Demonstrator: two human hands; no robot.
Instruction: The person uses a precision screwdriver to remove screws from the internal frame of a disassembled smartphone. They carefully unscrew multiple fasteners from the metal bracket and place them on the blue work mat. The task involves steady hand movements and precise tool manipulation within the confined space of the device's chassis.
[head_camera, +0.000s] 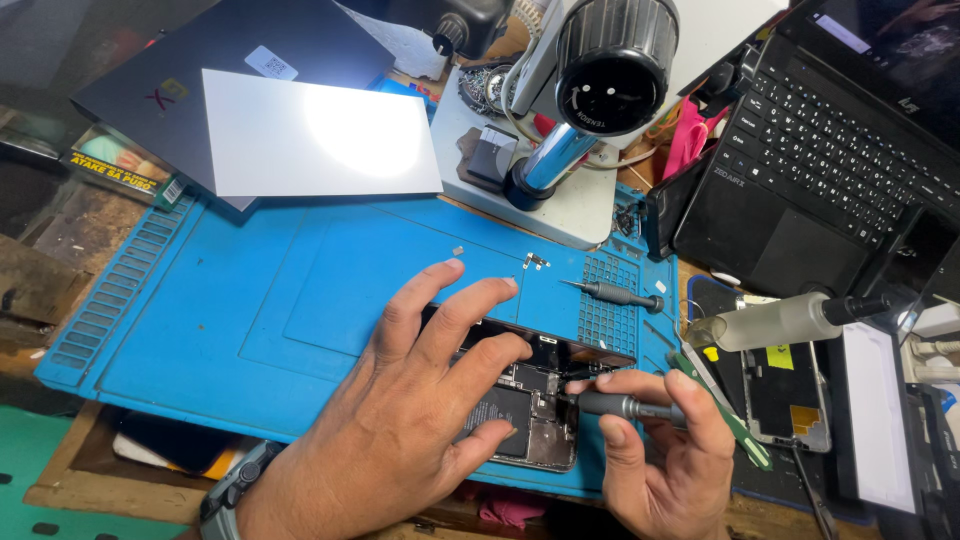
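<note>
Opened phone (525, 410), internals exposed, screen already lifted; my left hand (420, 400) lay spread upon it, my right hand (660, 450) pinched a screwdriver (625, 406) at its board, screws apparently remaining.

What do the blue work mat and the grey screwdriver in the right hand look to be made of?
Blue work mat: likely silicone rubber, matte, with moulded ridges and grid pockets. Grey screwdriver in the right hand: seemingly metal, dull satin sheen with a knurled grip; could be coated plastic.
</note>
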